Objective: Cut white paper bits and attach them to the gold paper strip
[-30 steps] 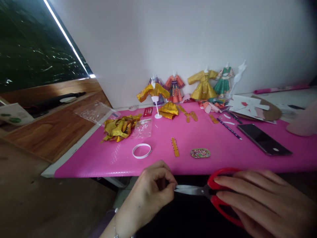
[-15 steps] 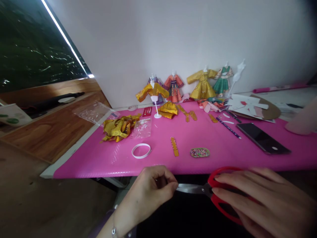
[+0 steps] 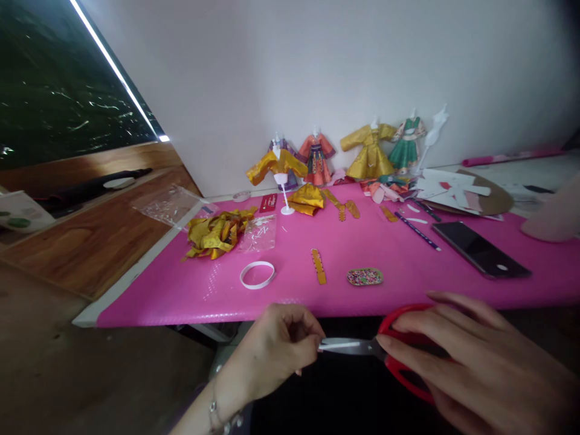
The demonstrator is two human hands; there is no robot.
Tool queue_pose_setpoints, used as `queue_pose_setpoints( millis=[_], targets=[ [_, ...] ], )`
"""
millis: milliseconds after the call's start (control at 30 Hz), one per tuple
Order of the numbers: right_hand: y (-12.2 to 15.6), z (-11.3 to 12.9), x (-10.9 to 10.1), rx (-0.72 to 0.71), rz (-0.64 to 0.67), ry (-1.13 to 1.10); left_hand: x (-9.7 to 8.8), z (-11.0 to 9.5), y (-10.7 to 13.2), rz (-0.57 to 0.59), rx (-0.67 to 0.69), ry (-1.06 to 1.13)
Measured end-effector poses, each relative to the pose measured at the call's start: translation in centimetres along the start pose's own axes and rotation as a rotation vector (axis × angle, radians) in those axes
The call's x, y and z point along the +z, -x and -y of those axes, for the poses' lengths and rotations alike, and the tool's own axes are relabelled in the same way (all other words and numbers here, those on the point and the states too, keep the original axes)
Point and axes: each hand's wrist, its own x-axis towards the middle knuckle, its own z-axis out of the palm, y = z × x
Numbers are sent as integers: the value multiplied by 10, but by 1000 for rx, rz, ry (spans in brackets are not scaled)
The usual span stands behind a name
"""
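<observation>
My right hand [image 3: 471,356] holds a pair of scissors [image 3: 374,348] by its red handles, in front of the table edge. The blades point left and look closed or nearly so. My left hand [image 3: 290,341] is closed in a pinch at the blade tips. From its fingertips a narrow white strip [image 3: 342,345] runs along the blades. Part of that strip is hidden by my fingers. On the table beyond my hands lie a white ring [image 3: 257,275], a narrow yellow fabric piece [image 3: 318,266] and a speckled oval clip-like item [image 3: 365,277].
A pink mat [image 3: 281,299] covers the table. Yellow fabric scraps [image 3: 217,232] and a clear bag [image 3: 259,234] lie left. A small stand wears a yellow jacket [image 3: 276,164]; several dressed doll forms line the wall. A pencil [image 3: 417,231] and phone [image 3: 479,249] lie right.
The scissors have shifted slightly left toward my left fingers, and the right fingers have moved on the handles. The white strip now shows along the blades.
</observation>
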Motion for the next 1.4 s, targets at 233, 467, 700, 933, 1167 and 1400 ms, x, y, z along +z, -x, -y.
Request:
queue_pose_setpoints(
  millis=[233,467,700,933,1167,1400],
  targets=[
    [-2,0,0,16,23,1,0,-2,2,6,-1,31],
    [-2,0,0,18,21,24,-1,-7,2,22,18,-63],
    [1,0,0,36,50,-35,0,0,1,20,17,-41],
    [3,-1,-1,15,58,-10,-2,-3,0,57,-9,44],
    [5,-1,-3,30,95,-43,-7,-6,0,72,4,-12],
    [7,0,-1,46,101,-43,-3,-5,-1,58,13,-13]
  ],
)
